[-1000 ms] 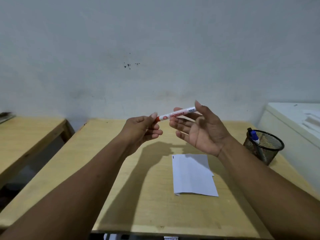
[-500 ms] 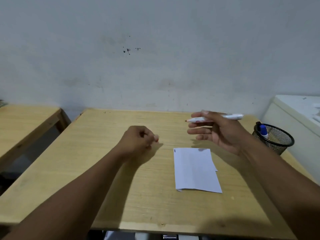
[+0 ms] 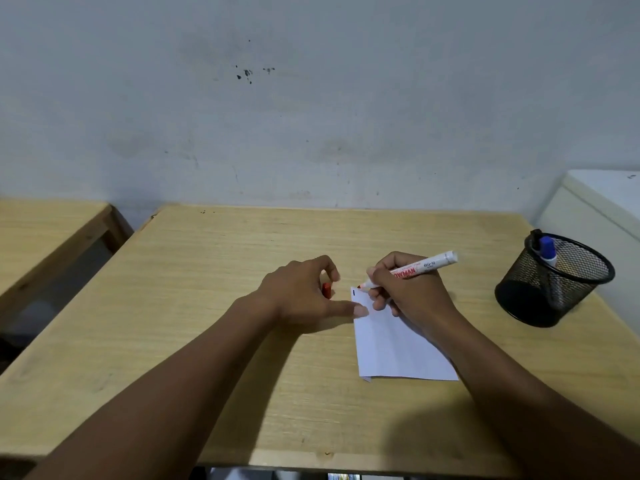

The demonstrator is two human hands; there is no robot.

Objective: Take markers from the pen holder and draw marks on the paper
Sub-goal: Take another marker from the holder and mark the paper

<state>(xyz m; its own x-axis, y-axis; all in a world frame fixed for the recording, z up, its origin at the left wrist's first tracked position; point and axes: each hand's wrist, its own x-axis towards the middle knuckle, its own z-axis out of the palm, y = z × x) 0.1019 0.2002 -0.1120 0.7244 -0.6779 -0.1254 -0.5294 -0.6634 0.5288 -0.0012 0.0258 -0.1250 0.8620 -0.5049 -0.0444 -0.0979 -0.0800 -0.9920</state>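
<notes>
The right hand (image 3: 408, 292) grips a white marker (image 3: 420, 268) printed "BG-12", tip at the paper (image 3: 398, 344); beside that grip, the left hand (image 3: 304, 292) pinches a red cap (image 3: 326, 289).

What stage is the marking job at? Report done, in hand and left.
Done: one short dark mark sits at the paper's far left corner, and the red marker is out and uncapped. In hand: the right hand holds its tip at that corner; the left hand holds the red cap and pins the paper's edge. Left: the blue-capped marker stands in the mesh pen holder.
</notes>
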